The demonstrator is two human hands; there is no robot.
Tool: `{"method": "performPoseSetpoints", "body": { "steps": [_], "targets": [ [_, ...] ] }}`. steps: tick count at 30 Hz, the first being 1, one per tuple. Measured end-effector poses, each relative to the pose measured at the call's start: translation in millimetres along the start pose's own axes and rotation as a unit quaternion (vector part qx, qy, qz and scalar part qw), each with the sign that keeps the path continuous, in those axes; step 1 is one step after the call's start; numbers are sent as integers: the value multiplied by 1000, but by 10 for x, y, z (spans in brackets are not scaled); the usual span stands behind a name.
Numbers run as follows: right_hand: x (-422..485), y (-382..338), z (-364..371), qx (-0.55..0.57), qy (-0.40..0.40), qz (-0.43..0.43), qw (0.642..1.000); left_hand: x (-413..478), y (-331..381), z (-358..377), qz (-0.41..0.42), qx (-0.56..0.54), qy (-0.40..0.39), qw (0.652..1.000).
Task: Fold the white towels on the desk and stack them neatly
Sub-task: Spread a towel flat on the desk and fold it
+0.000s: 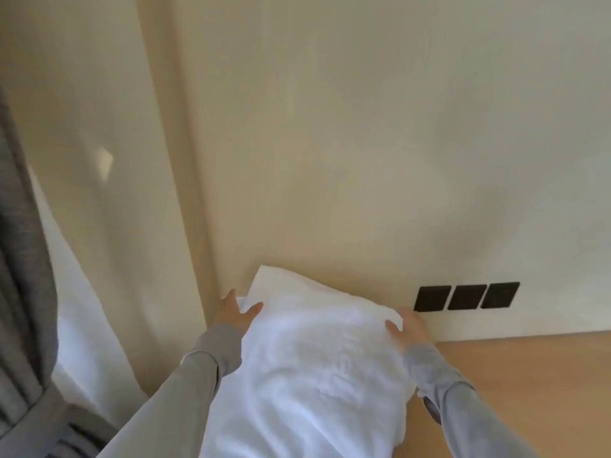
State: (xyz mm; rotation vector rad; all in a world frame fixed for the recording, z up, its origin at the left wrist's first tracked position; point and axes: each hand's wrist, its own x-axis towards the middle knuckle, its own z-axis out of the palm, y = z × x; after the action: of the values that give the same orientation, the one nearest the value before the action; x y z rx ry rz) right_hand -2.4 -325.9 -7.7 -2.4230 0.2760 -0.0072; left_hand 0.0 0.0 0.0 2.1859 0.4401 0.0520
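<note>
White towel (314, 358) is held up over the wooden desk (529, 375), its upper edge pinched by the left hand (236, 314) and right hand (410, 328), thumbs in front. Its length hangs down from the fingers. Three black wall plates (466, 296) are seen just beyond the right fingers, and a grey curtain (20, 292) well left of the left fingers.

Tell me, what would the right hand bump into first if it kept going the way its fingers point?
Probably the wall, just left of the black wall plates; the right hand holds the white towel. Depth is unclear.
</note>
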Motion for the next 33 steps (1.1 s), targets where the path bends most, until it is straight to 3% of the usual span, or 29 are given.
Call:
{"method": "performPoseSetpoints", "body": {
  "steps": [3, 6, 9, 12, 16, 18, 26, 33],
  "targets": [
    [-45, 299, 108, 50, 6, 102, 993, 50, -106, 116, -22, -23, -24, 999],
    [-123, 432, 219, 176, -17, 192, 965, 92, -141, 258, -26, -62, -46, 997],
    [-135, 422, 320, 229, -23, 209, 951, 145, -163, 320, -28, -79, -26, 996],
    [-165, 330, 343, 268, 22, 223, 937, 176, -207, 356, -30, -96, -18, 995],
    [-196, 131, 186, 379, 8, 264, 887, 148, -168, 374, 4, -163, -18, 986],
    [-204, 21, 95, 400, 5, 239, 885, 93, -82, 346, 39, -185, 3, 982],
    [-409, -476, -556, 430, 141, -3, 892, -345, 709, 37, 225, -261, 81, 935],
    [-688, -302, -1304, 434, 208, -85, 873, -730, 1458, 104, 312, -287, 63, 903]
  ]
}}
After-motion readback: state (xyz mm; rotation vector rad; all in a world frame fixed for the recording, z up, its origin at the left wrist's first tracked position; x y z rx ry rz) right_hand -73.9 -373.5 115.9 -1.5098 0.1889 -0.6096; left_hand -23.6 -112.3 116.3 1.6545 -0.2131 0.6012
